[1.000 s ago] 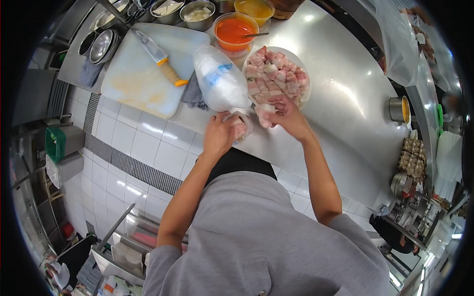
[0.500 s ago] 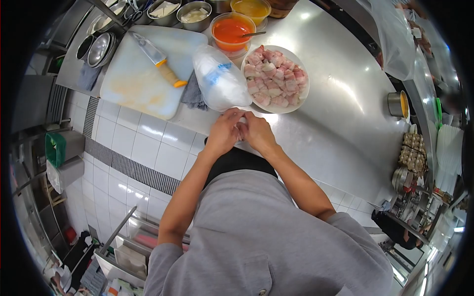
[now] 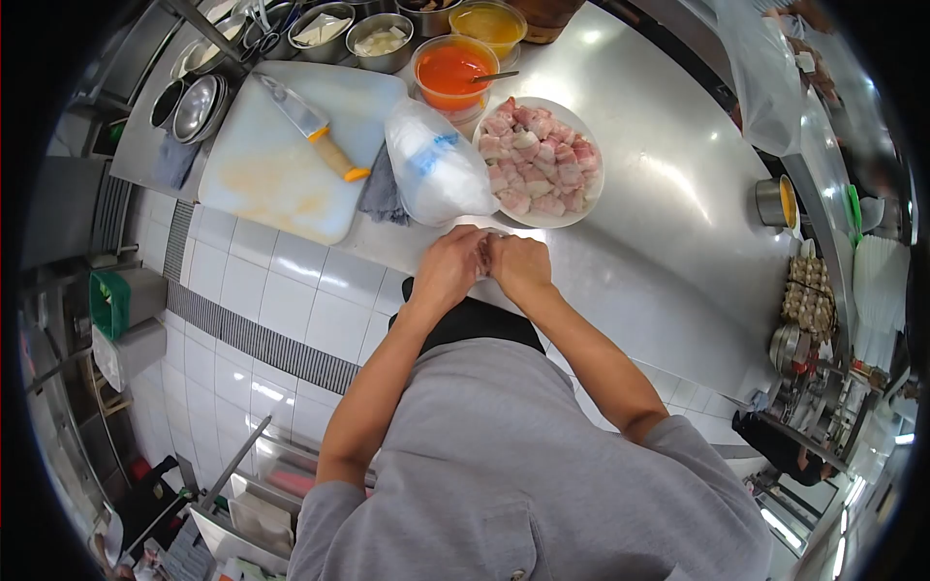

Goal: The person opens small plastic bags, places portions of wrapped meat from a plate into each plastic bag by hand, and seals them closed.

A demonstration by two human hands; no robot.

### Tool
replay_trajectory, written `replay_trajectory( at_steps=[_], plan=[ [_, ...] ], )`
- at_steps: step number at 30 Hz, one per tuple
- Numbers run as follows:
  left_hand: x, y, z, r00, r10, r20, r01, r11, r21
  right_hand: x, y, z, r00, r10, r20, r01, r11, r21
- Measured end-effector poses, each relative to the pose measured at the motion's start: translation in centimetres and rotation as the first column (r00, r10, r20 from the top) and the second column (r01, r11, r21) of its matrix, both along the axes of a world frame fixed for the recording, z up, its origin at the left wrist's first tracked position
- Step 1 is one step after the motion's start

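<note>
My left hand (image 3: 452,263) and my right hand (image 3: 520,264) meet at the counter's front edge, both with curled fingers. Between them shows a little crumpled, see-through plastic, which looks like the gathered end of the plastic bag (image 3: 438,169); my fingers cover most of it. The bag is plump with white contents, has blue print, and lies just beyond my hands. To its right stands a white plate heaped with raw meat pieces (image 3: 538,160). A grey cloth (image 3: 384,191) is partly under the bag's left side.
On the left lies a white cutting board (image 3: 276,189) with a yellow-handled knife (image 3: 315,131). Behind are a tub of orange-red sauce (image 3: 450,70) with a spoon, a yellow tub (image 3: 489,24) and metal bowls (image 3: 380,43). A metal pot (image 3: 772,201) and egg trays (image 3: 812,298) stand far right.
My hands have turned, with the knuckles of the right hand now facing up more, and remain together. The counter and its things sit slightly lower in view.
</note>
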State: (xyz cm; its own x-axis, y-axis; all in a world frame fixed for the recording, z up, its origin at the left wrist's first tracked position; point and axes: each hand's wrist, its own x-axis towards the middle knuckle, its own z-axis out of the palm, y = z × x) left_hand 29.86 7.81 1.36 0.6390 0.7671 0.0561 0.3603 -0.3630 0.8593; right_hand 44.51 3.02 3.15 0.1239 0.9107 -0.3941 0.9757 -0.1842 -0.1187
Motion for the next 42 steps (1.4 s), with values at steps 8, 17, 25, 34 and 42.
replay_trajectory(
  at_steps=[8, 17, 25, 34, 42],
  plan=[
    [-1.3, 0.2, 0.2, 0.999, 0.039, -0.007, -0.040, 0.994, -0.103, 0.3, -1.8, -1.3, 0.972, -0.127, -0.197, 0.208, 0.856, 0.473],
    [-2.0, -0.2, 1.3, 0.997, 0.072, 0.024, -0.069, 0.993, -0.097, 3.2, -2.2, -2.5, 0.650, -0.346, -0.677, 0.562, 0.818, 0.122],
    [-2.3, -0.6, 5.7, 0.980, 0.190, 0.065, -0.181, 0.976, -0.122, 3.9, -1.9, 3.7, 0.584, -0.374, -0.720, 0.551, 0.834, 0.014],
    [-1.6, -0.9, 8.5, 0.976, 0.207, 0.062, -0.177, 0.929, -0.324, 4.5, -1.2, 8.1, 0.393, -0.323, -0.861, 0.592, 0.805, -0.032],
    [1.8, -1.2, 4.9, 0.995, 0.007, 0.095, -0.002, 0.999, -0.044, 4.6, -3.5, 5.8, -0.007, -0.189, -0.982, 0.524, 0.836, -0.165]
  ],
)
